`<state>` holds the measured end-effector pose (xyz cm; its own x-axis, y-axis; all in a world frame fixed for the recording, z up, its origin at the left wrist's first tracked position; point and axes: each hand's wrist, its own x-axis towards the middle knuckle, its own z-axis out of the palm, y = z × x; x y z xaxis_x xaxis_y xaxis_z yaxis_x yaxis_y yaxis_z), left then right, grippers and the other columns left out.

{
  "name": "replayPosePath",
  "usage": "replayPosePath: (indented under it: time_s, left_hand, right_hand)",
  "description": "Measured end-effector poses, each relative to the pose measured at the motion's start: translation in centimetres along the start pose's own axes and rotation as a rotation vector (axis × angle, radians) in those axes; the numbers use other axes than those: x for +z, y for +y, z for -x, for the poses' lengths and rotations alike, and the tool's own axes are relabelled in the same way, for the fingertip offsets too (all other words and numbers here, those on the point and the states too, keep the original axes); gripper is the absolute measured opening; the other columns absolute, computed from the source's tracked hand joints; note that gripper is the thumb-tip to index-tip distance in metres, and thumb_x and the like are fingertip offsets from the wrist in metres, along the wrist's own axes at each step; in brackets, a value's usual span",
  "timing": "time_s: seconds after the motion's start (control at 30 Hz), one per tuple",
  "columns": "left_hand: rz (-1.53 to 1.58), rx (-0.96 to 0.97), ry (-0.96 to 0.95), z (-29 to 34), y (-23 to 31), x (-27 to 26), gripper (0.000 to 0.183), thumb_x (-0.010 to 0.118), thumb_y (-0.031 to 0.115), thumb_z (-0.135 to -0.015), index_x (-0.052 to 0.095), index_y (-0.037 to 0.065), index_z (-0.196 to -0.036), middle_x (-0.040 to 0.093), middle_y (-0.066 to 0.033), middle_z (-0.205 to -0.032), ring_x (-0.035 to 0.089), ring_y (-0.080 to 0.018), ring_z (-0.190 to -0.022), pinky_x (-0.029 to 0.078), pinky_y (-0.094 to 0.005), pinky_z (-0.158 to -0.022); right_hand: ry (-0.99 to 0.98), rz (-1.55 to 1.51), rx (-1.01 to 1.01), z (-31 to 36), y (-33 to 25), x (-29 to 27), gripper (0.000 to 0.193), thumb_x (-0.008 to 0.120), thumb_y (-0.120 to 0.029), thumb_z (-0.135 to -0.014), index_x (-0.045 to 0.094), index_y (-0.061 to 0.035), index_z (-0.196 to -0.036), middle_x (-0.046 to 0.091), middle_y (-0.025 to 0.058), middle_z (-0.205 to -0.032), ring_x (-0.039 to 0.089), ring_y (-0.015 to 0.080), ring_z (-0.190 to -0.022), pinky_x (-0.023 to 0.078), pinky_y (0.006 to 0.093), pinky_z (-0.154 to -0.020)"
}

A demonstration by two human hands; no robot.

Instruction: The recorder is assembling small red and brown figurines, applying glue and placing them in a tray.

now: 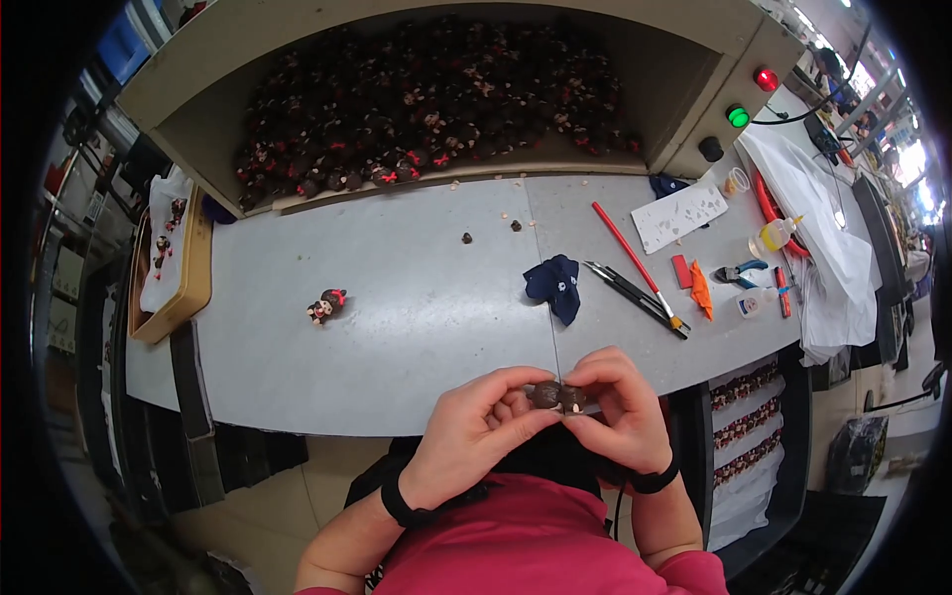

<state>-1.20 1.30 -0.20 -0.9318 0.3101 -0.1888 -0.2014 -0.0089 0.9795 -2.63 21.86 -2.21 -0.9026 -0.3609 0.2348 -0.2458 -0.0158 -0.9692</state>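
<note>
Both hands meet at the near edge of the grey table (397, 347). Between the thumb and fingers of my left hand (474, 415) is a dark brown rounded figurine piece (544, 395). My right hand (627, 412) pinches a smaller dark brown piece with a pale spot (573, 400). The two pieces touch or nearly touch; fingers hide part of each, and I cannot tell whether they are joined. A small figurine (326, 306) with brown hair and red details lies on the table to the left. Farther back are two tiny brown parts (466, 238).
A lit metal cabinet (684, 109) full of figurine pieces (426, 99) spans the back. At right lie a navy cloth (553, 289), a red brush (630, 248), black tweezers (640, 300), pliers (742, 273) and glue bottles (773, 235). A tan box (188, 273) stands at left.
</note>
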Motion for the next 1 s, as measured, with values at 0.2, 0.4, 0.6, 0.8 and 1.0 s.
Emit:
replayPosePath:
  time_s: [0.2, 0.4, 0.6, 0.8, 1.0]
  left_hand:
    - [-0.098, 0.132, 0.082, 0.0, -0.2, 0.4, 0.035, 0.074, 0.005, -0.085, 0.065, 0.004, -0.119, 0.055, 0.0002, -0.093, 0.052, -0.0026, -0.071, 0.045, -0.0179, -0.063]
    - [-0.040, 0.095, 0.085, 0.2, -0.5, 0.2, 0.036, 0.072, 0.000, -0.086, 0.063, 0.002, -0.120, 0.057, -0.0027, -0.103, 0.057, -0.0041, -0.081, 0.048, -0.0185, -0.070]
    - [0.005, 0.160, 0.035, 0.3, -0.4, -0.1, 0.033, 0.064, 0.003, -0.092, 0.062, 0.004, -0.125, 0.056, -0.0047, -0.108, 0.058, -0.0078, -0.089, 0.051, -0.0210, -0.077]
    - [-0.024, 0.240, 0.027, 0.2, -0.9, -0.5, 0.030, 0.053, 0.009, -0.100, 0.060, 0.003, -0.128, 0.055, -0.0071, -0.108, 0.059, -0.0114, -0.089, 0.052, -0.0230, -0.077]
    - [0.021, 0.232, 0.036, 0.3, -0.8, -0.5, 0.030, 0.050, 0.011, -0.101, 0.061, 0.003, -0.128, 0.055, -0.0073, -0.107, 0.060, -0.0114, -0.087, 0.053, -0.0229, -0.074]
  right_hand:
    - [0.010, -0.128, 0.014, 0.3, 0.3, 0.1, 0.034, 0.069, 0.005, -0.079, 0.055, -0.0002, -0.110, 0.054, 0.0120, -0.111, 0.058, 0.0197, -0.102, 0.051, 0.0309, -0.088]
    - [0.005, -0.156, 0.051, 0.1, 0.3, 0.3, 0.032, 0.066, 0.009, -0.080, 0.051, -0.0006, -0.107, 0.054, 0.0138, -0.114, 0.057, 0.0197, -0.105, 0.049, 0.0314, -0.091]
    - [0.039, -0.125, 0.085, 0.0, 0.3, 0.6, 0.031, 0.065, 0.011, -0.080, 0.050, -0.0013, -0.105, 0.055, 0.0145, -0.116, 0.057, 0.0198, -0.107, 0.048, 0.0316, -0.093]
    - [0.046, -0.074, 0.084, -0.2, 0.3, 1.0, 0.032, 0.066, 0.011, -0.080, 0.049, -0.0023, -0.104, 0.055, 0.0141, -0.117, 0.057, 0.0190, -0.108, 0.048, 0.0314, -0.093]
    - [0.038, -0.059, 0.085, -0.1, 0.4, 1.1, 0.032, 0.066, 0.011, -0.081, 0.049, -0.0022, -0.106, 0.055, 0.0131, -0.116, 0.058, 0.0180, -0.107, 0.049, 0.0313, -0.093]
